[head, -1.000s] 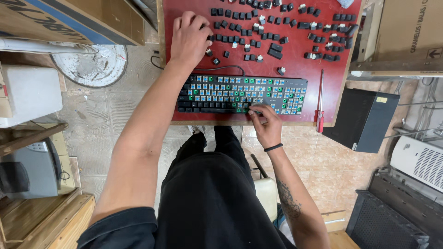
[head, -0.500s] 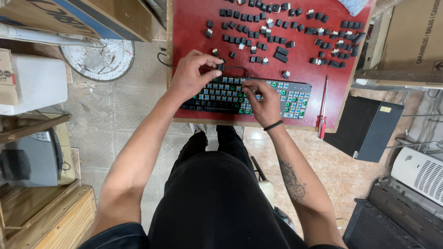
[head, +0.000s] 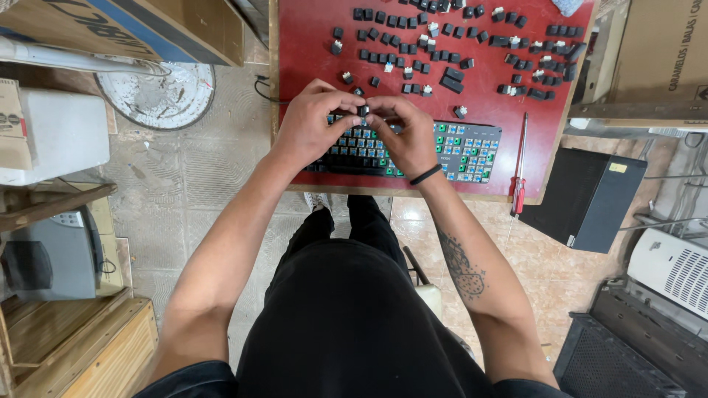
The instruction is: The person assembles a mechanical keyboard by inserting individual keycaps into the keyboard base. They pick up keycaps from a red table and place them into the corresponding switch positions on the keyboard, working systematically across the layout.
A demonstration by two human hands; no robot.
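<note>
Red tabletop point(head: 310, 44): carries everything in play; compared with a second ago it sits lower and nearer in the head view, so the person has leaned in over it.
Keyboard point(head: 472, 151): black body with its caps off, blue and green switch stems bare, lying along the near edge of the table. Its left half, open to view a second ago, is now covered by both hands.
Loose keycaps point(head: 413, 55): dark caps scattered across the far part of the table, well apart from the hands; the spread looks unchanged.
Screwdriver point(head: 519, 173): red handle, lying beside the keyboard's right end, untouched and where it was.
Left hand point(head: 310, 129): a second ago flat among the far caps, now drawn back over the keyboard, fingers pinched narrow on a small dark piece.
Right hand point(head: 409, 140): moved from the keyboard's near edge to its middle, fingertips meeting the left's on the same piece.
Small keycap point(head: 363, 110): held between both sets of fingertips, just above the keyboard's upper left rows. I judge it one cap fetched from the pile and being handled closely.
</note>
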